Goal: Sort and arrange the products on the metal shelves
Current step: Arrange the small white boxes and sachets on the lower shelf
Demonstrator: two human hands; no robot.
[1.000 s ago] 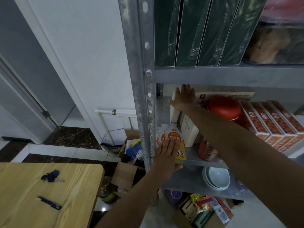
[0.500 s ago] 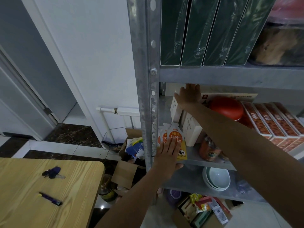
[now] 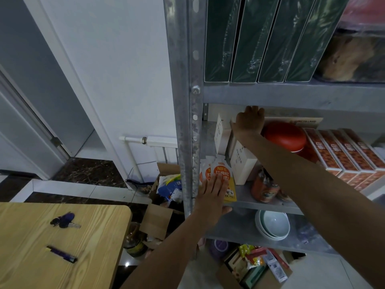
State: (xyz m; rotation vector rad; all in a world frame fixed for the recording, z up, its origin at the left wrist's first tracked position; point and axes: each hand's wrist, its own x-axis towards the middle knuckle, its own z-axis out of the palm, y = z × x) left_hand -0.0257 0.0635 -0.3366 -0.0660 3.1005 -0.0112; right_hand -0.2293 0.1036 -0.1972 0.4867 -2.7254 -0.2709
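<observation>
The left hand (image 3: 212,192) lies flat, fingers straight and close together, pressed against the front of the orange drink pouches (image 3: 221,173) that stand at the front left corner of the middle shelf (image 3: 260,202), with the thumb tucked under the shelf's front edge; it grasps nothing. The right hand (image 3: 250,120) reaches deep into the same shelf, fingers stretched upward and together, and seems to rest against a flat tan box (image 3: 295,121) standing at the back, though the shade under the upper shelf hides the fingertips. Below that wrist stand two white cartons (image 3: 242,161), just behind the pouches. Right of the forearm sits a container with a round red lid (image 3: 285,138), then a row of red patterned boxes (image 3: 341,155) side by side. An orange jar (image 3: 263,189) stands at the shelf front, partly under the arm. The shelf above carries upright dark green boxes (image 3: 248,38); the one below holds stacked pale bowls (image 3: 273,225). A galvanised upright (image 3: 185,101) frames the left side. On the floor beneath is a cardboard box of packets (image 3: 258,265). At lower left, a wooden desk (image 3: 93,247) carries a bunch of keys (image 3: 63,220) and a purple pen (image 3: 61,254).
</observation>
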